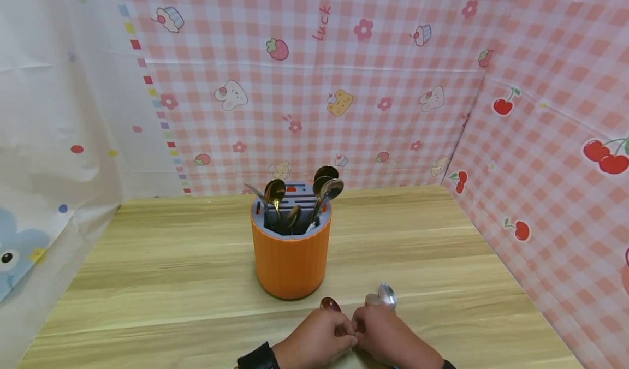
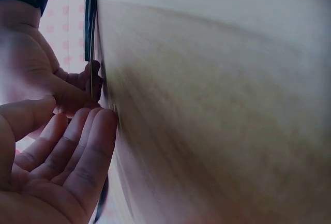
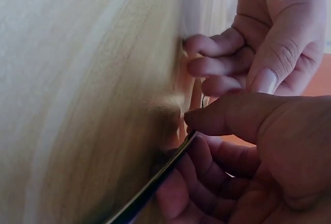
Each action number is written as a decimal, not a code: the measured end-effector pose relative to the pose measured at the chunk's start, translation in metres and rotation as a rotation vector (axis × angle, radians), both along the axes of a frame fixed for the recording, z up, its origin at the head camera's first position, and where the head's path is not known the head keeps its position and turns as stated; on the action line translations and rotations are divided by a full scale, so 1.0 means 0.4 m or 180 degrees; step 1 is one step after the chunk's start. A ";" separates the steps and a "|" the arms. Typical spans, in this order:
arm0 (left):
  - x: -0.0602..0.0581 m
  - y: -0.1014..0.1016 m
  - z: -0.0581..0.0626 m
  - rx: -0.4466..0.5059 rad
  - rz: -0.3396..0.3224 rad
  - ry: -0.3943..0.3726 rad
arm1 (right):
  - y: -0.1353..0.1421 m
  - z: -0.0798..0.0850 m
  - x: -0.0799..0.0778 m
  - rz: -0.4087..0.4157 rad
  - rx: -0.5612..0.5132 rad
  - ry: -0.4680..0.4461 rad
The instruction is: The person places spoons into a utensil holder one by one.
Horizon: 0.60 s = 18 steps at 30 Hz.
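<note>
My left hand (image 1: 319, 336) is low over the table, its fingertips meeting those of my right hand (image 1: 388, 333). In the left wrist view the left fingers (image 2: 85, 167) are loosely bent, with nothing seen between them and the thumb. A reddish-brown spoon (image 1: 330, 304) shows its bowl just beyond this hand; its handle is hidden. The right thumb and fingers pinch a thin spoon handle (image 3: 165, 169) edge-on near the tabletop. Beyond the right hand a silver spoon (image 1: 387, 296) and a duller spoon bowl (image 1: 374, 300) stick out. Which bowl belongs to the pinched handle, I cannot tell.
Behind the hands stands an orange utensil holder (image 1: 291, 265) with a grey slotted top. Several spoons (image 1: 328, 186) lean in it, bowls up. The wood-patterned table (image 1: 172, 281) meets pink checked cloth (image 1: 304, 96) at the back and right, white cloth at the left.
</note>
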<state>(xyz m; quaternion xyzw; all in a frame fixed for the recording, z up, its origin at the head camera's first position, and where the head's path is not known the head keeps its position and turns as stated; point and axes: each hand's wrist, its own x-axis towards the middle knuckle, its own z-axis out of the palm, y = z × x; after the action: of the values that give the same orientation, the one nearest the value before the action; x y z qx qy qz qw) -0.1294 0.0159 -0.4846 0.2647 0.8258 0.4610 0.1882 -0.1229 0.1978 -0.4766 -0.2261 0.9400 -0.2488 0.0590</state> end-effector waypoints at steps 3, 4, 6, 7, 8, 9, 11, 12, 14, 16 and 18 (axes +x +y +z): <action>-0.002 -0.001 -0.003 -0.0043 -0.0090 -0.0090 | 0.007 0.005 -0.005 -0.0153 -0.0195 -0.0361; -0.002 -0.001 -0.004 -0.0041 -0.0121 -0.0111 | 0.009 0.009 -0.007 -0.0207 -0.0282 -0.0497; -0.003 -0.001 -0.005 -0.0016 -0.0176 -0.0169 | 0.013 0.016 -0.013 -0.0288 -0.0485 -0.0692; -0.003 0.000 -0.006 -0.0008 -0.0195 -0.0177 | 0.014 0.020 -0.017 -0.0324 -0.0618 -0.0776; -0.004 0.000 -0.006 0.0007 -0.0199 -0.0157 | 0.014 0.025 -0.020 -0.0357 -0.0748 -0.0826; -0.004 0.001 -0.007 0.0028 -0.0192 -0.0153 | 0.015 0.029 -0.023 -0.0378 -0.0881 -0.0867; -0.002 0.002 -0.007 0.0087 -0.0133 -0.0236 | 0.013 0.037 -0.028 -0.0435 -0.1193 -0.0930; -0.002 0.003 -0.008 0.0128 -0.0105 -0.0263 | 0.011 0.040 -0.029 -0.0473 -0.1359 -0.0959; 0.001 0.005 -0.011 0.0238 -0.0028 -0.0303 | 0.008 0.045 -0.030 -0.0520 -0.1737 -0.1044; 0.003 0.008 -0.011 0.0310 0.0052 -0.0436 | 0.005 0.047 -0.030 -0.0561 -0.2125 -0.1139; 0.003 0.009 -0.012 0.0388 0.0085 -0.0551 | 0.002 0.049 -0.032 -0.0596 -0.2392 -0.1185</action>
<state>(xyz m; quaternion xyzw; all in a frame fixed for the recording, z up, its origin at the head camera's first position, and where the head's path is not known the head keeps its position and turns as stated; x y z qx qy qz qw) -0.1280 0.0195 -0.4892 0.2238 0.7803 0.5340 0.2362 -0.1356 0.1986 -0.4569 -0.0968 0.7738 -0.6147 0.1184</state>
